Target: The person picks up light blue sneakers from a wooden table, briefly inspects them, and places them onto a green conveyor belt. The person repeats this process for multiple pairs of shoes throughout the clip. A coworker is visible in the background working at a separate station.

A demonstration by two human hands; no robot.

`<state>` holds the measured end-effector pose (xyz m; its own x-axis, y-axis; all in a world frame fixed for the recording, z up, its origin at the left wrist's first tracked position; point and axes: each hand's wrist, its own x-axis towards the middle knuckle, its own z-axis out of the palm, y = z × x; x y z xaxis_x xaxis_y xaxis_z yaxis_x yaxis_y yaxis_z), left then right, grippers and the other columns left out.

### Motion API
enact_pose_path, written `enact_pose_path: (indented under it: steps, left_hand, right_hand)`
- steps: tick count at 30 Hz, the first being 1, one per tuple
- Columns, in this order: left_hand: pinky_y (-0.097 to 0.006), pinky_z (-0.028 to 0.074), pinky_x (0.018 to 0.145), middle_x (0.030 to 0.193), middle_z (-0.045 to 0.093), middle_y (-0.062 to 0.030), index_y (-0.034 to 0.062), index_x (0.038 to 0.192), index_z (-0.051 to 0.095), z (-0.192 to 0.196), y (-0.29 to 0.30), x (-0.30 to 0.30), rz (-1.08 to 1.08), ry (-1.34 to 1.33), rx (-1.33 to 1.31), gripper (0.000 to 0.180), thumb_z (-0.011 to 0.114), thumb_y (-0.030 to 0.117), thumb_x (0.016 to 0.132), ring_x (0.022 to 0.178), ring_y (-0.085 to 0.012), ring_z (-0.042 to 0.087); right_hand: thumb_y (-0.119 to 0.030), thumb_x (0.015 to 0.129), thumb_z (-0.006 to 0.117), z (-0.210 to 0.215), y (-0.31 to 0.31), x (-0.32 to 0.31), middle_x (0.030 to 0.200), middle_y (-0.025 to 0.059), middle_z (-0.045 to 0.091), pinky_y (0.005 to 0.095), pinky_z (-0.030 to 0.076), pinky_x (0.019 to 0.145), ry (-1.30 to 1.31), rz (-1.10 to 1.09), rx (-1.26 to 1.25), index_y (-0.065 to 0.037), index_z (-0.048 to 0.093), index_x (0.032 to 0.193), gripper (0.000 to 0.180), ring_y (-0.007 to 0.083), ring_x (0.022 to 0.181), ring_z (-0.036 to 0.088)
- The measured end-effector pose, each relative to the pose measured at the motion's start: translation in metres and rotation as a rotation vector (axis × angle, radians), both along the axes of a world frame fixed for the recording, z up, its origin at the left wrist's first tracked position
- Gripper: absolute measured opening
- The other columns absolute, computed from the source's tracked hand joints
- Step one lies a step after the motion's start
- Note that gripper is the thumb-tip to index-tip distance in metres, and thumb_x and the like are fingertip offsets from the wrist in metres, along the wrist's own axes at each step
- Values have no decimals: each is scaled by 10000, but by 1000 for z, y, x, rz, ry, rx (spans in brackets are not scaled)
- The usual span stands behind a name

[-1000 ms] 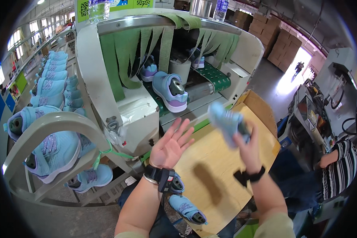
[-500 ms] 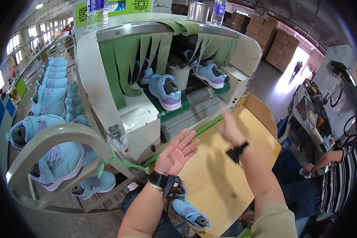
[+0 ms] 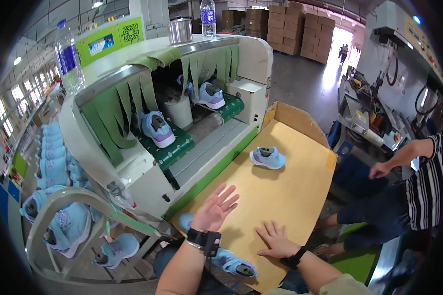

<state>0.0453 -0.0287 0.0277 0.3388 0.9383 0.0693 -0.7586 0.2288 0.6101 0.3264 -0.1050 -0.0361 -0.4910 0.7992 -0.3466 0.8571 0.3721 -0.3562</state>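
I count two hands of my own: the left hand [image 3: 215, 209] and the right hand [image 3: 276, 239]. One light-blue shoe [image 3: 268, 158] lies on the counter [image 3: 290, 196]. Two shoes ride the green conveyor belts: a near belt shoe [image 3: 157, 128] and a far belt shoe [image 3: 209, 95]. Two plastic bottles stand on the machine top, a near bottle [image 3: 67, 59] and a far bottle [image 3: 208, 12], with one metal can [image 3: 180, 30].

Bare forearms, no gloves. My left hand [image 3: 215, 209]: black wristband with a chunky dark module on the wrist. My right hand [image 3: 276, 239]: plain black band. Pale olive sleeve starts above right forearm.
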Motion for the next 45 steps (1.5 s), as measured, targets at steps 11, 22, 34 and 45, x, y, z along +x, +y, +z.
enact_pose_path:
  steps: [11,22,34,45]
  left_hand:
    - [-478,303,1140,1527,350,-189,89,1509,301,1,3,-4,22,22,-29,615,510,311,975,1362,-373,400]
    - [-474,310,1132,1535,336,-183,88,1511,302,7,3,-7,41,15,-30,596,467,329,992,1351,-366,409]
    - [-487,338,1115,1491,413,-177,80,1496,327,18,10,-25,119,-93,-13,582,496,302,985,1330,-358,449]
    - [-462,398,1063,1451,453,-196,59,1471,350,-1,5,-12,101,81,-64,556,499,285,985,1286,-351,494]
  right_hand:
    - [-596,809,645,-3,1,0,1607,195,89,684,46,1113,45,-28,12,-259,178,1551,939,472,1465,17]
    - [-414,889,666,41,170,-57,1467,346,291,488,314,1118,611,-203,330,7,345,1441,765,513,1349,312]
    - [-269,867,700,-8,233,-121,949,78,649,302,479,809,866,-231,-81,-44,682,907,229,158,867,578]
    - [-428,958,567,1,99,-127,1361,269,508,348,380,1072,949,-20,-407,96,356,1400,717,320,1238,515]
